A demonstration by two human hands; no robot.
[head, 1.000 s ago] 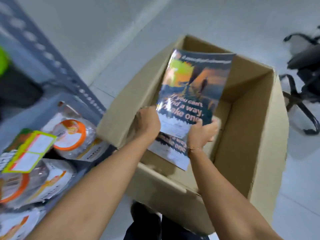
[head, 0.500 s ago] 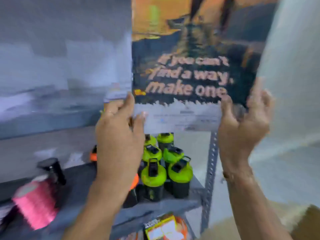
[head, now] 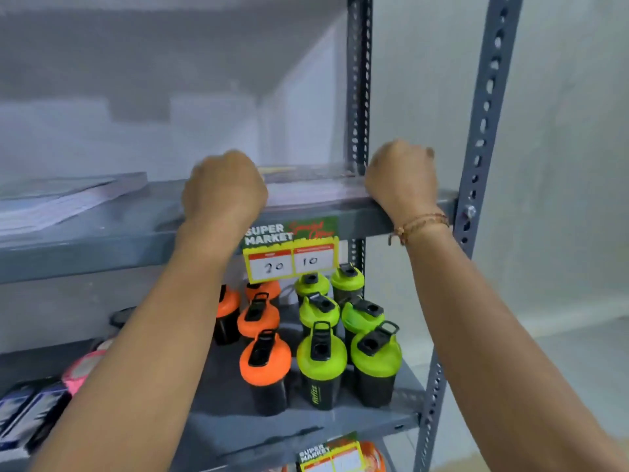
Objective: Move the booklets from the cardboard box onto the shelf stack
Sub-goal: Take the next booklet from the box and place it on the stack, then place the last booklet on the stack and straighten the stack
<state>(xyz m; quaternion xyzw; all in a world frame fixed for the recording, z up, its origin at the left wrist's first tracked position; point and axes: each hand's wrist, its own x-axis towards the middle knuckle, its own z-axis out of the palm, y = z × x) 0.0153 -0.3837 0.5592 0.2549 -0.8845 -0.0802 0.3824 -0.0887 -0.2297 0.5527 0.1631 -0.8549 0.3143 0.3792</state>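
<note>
The booklets (head: 306, 187) lie flat on the grey upper shelf (head: 340, 219), at its right end by the rear upright. My left hand (head: 223, 190) is curled over their near left corner. My right hand (head: 401, 180) is curled over their near right corner, a thread bracelet on that wrist. Both hands show only their backs, so the fingers are hidden. A second pile of booklets (head: 68, 197) lies further left on the same shelf. The cardboard box is out of view.
A supermarket price tag (head: 292, 248) hangs from the shelf edge. On the shelf below stand orange-lidded shakers (head: 263, 361) and green-lidded shakers (head: 321, 352). Perforated grey uprights (head: 483, 131) frame the right side. A pink roll (head: 85, 367) sits lower left.
The booklets went from the cardboard box, up in front of my face, to flat on the upper shelf. Both hands moved up with them and now sit at their near corners.
</note>
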